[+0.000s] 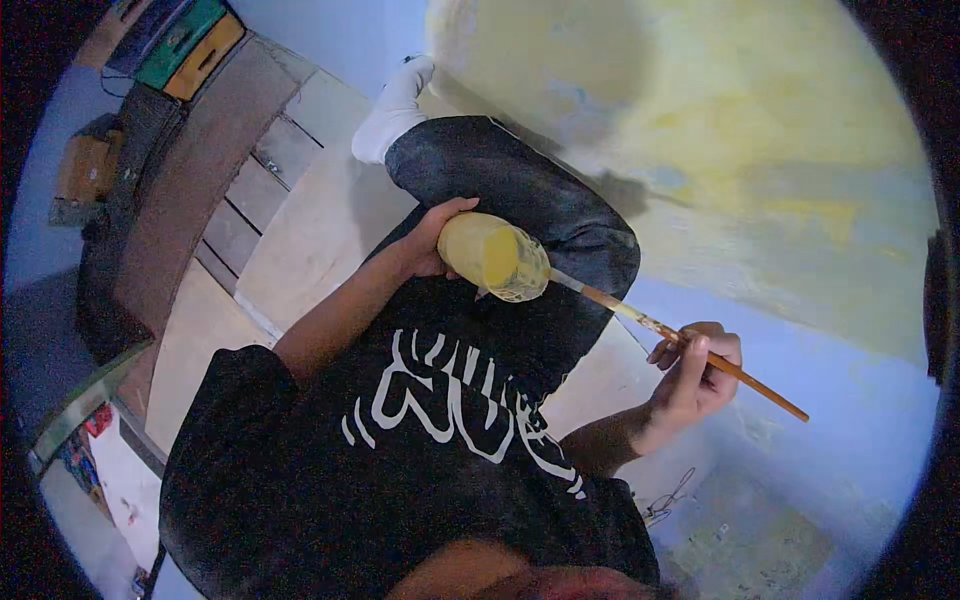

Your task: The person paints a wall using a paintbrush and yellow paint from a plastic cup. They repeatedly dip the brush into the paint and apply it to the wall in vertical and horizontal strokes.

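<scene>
My left hand (430,240) is wrapped round a clear cup of yellow paint (475,250), tilted above my lap. Yellow smears coat the inside of the cup near its rim. In my right hand (695,370) I pinch a long paintbrush (755,382) with an orange-brown wooden handle. Its tip end reaches the rim of the cup; whether the bristles touch the paint I cannot make out. Beside my right hand stands a pale blue wall (780,320) with broad, uneven patches of yellow paint.
My bent leg in dark trousers (530,170) and a white-socked foot (395,110) lie close to the wall. Coloured drawers (205,60) stand at the far left, by a brown mat (190,190). Pale boards (300,245) lie on the left. A thin wire (670,495) is at lower right.
</scene>
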`<state>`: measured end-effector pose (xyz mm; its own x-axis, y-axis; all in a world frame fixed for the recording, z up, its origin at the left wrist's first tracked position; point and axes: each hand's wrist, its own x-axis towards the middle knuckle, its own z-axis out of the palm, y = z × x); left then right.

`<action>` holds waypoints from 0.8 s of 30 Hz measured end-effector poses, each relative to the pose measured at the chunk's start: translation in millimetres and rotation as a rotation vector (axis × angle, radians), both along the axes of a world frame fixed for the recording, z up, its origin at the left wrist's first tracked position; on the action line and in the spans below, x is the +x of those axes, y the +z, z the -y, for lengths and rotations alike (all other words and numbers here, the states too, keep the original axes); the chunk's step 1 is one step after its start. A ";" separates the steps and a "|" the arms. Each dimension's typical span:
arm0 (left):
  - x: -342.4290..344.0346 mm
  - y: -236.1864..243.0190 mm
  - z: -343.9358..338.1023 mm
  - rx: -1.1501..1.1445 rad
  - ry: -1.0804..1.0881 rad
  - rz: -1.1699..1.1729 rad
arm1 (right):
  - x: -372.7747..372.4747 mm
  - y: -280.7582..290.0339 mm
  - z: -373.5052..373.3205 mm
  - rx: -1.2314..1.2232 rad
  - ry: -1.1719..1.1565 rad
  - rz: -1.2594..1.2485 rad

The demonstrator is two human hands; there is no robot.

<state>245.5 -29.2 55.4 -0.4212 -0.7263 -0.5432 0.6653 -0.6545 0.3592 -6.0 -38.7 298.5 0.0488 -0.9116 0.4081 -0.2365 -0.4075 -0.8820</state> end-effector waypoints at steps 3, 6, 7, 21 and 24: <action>-0.5 -4.3 0.9 0.015 0.004 -0.020 | 2.5 1.3 -2.3 -0.044 0.018 -0.032; 2.3 -0.6 0.2 -0.024 -0.016 -0.019 | 3.7 4.1 -4.3 -0.043 0.016 -0.049; 1.8 -0.8 0.4 -0.024 -0.015 -0.019 | 3.2 4.2 -4.5 -0.049 0.025 -0.046; 1.1 -0.8 0.2 0.013 0.013 -0.065 | -22.5 18.2 -8.2 0.048 0.251 0.000; 2.0 -6.4 -0.3 0.022 0.008 -0.044 | -34.3 20.9 -3.7 0.029 0.322 -0.095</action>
<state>247.5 -28.9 49.1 -0.4391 -0.7182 -0.5399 0.6857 -0.6561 0.3152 -40.2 -35.1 319.4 0.3729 -0.8542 0.3623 -0.1813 -0.4501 -0.8744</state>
